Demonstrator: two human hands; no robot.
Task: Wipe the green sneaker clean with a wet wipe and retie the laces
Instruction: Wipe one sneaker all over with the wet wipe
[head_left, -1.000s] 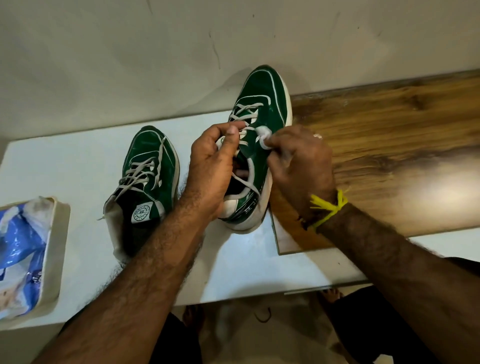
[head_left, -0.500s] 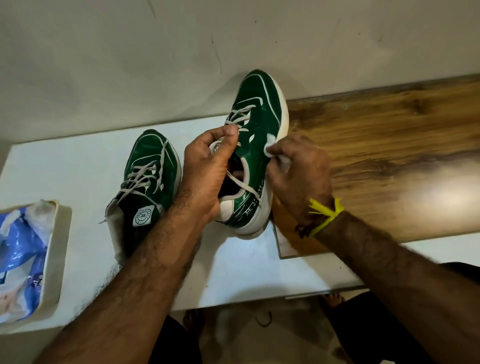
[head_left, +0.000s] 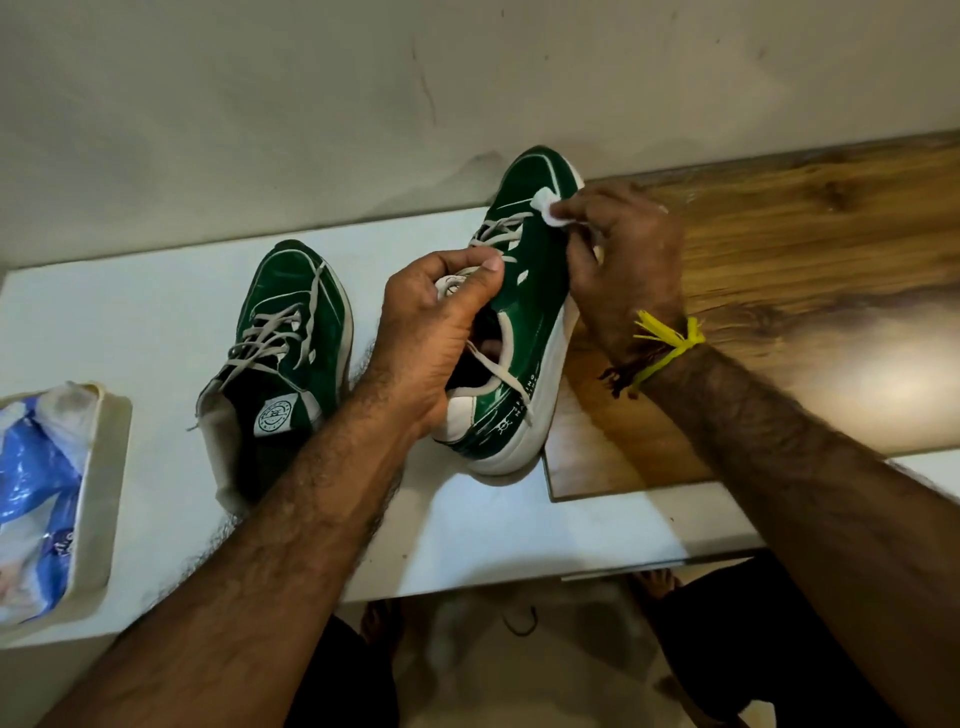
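Head view: left hand (head_left: 441, 322) fingers clamp the green sneaker (head_left: 524, 312) at its stiff tongue and collar; right hand (head_left: 618, 249) fingers pinch a limp wet wipe (head_left: 545, 205) against the glossy, probably slippery toe.

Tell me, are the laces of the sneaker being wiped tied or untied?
Untied. On the held sneaker, a loose lace trails over the collar and side, with no bow visible, while the right hand wipes.

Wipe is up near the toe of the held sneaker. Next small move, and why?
Probably drag the wet wipe back along the sneaker side toward the heel: the right hand presses it near the toe, and the left hand steadies the tongue.
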